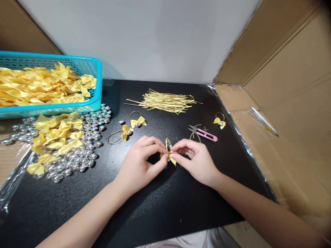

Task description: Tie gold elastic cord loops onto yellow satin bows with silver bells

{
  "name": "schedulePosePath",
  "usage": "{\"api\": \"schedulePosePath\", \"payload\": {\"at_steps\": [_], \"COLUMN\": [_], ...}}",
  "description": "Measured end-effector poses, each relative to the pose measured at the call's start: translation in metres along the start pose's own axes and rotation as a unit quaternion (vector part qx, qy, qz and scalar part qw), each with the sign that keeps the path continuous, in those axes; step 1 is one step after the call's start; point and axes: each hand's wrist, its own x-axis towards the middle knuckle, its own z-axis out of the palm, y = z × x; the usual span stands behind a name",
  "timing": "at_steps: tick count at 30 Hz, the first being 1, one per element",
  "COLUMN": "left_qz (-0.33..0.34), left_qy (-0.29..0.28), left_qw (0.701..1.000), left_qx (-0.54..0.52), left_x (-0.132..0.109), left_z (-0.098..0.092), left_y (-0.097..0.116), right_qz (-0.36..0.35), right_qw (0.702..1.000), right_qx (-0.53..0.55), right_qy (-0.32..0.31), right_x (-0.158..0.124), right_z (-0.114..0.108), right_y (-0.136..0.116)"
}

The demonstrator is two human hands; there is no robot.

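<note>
Near the front middle of the black table, my left hand (144,160) and my right hand (198,158) pinch a yellow ribbon bow (172,160) from either side. A gold cord loop (168,144) stands up from the bow, between my fingertips. Part of the bow and its small silver bead are hidden by the fingers. Just beyond my right hand lies a pair of pink thread snips (207,133), blades apart, beside a curled gold cord (195,137). Two bows with bells and loops, one bow (126,132) and another bow (138,122), lie beyond my left hand.
A turquoise basket (99,86) full of yellow bows stands at the back left. Before it lie loose bows (59,132) and many silver bells (82,162). Gold cords (168,101) are heaped at the back. Another looped bow (219,123) and tweezers (265,121) lie right. Cardboard walls (289,69) flank the table.
</note>
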Motion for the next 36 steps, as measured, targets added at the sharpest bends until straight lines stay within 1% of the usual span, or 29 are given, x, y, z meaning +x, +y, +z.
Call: {"api": "schedulePosePath", "payload": {"at_steps": [2,6,10,13,16,18,23,25,30,33,36], "left_qz": [-0.017,-0.082,-0.128,-0.151,-0.155,-0.142,-0.050,-0.027,0.027,0.045,0.040], "left_qy": [-0.004,-0.019,-0.016,-0.015,-0.021,-0.019,-0.011,-0.005,-0.007,-0.006,-0.002], "left_qw": [1.000,0.994,0.988,0.982,0.980,0.984,0.997,0.999,0.999,0.997,0.998], "left_qx": [-0.022,-0.067,-0.087,-0.109,-0.126,-0.109,-0.049,-0.038,0.022,0.055,0.057], "left_x": [0.0001,-0.0006,-0.0007,0.0002,-0.0001,-0.0011,-0.0020,-0.0014,-0.0011,-0.0020,-0.0025], "left_z": [0.0005,0.0029,0.0051,0.0052,0.0043,0.0037,0.0033,0.0035,0.0050,0.0070,0.0092], "left_y": [0.0002,0.0015,0.0033,0.0034,0.0024,0.0017,0.0006,0.0006,0.0011,0.0011,0.0017], "right_qz": [0.008,0.011,0.009,0.017,0.019,0.017,-0.002,-0.011,-0.047,-0.075,-0.095], "right_qw": [1.000,1.000,1.000,1.000,0.999,1.000,1.000,1.000,0.995,0.988,0.983], "right_qx": [0.005,0.013,0.020,0.020,0.022,0.022,-0.002,-0.016,-0.089,-0.131,-0.158], "right_qy": [-0.002,0.004,0.011,0.017,0.014,0.014,0.013,0.010,0.009,0.014,0.023], "right_x": [-0.0003,-0.0005,0.0001,0.0006,0.0007,0.0005,-0.0002,-0.0004,-0.0012,-0.0018,-0.0021], "right_z": [0.0002,0.0002,-0.0002,-0.0008,-0.0010,-0.0006,-0.0007,-0.0012,-0.0001,0.0015,0.0019], "right_y": [-0.0002,-0.0004,-0.0002,-0.0007,-0.0016,-0.0017,-0.0002,-0.0008,-0.0051,-0.0056,-0.0050]}}
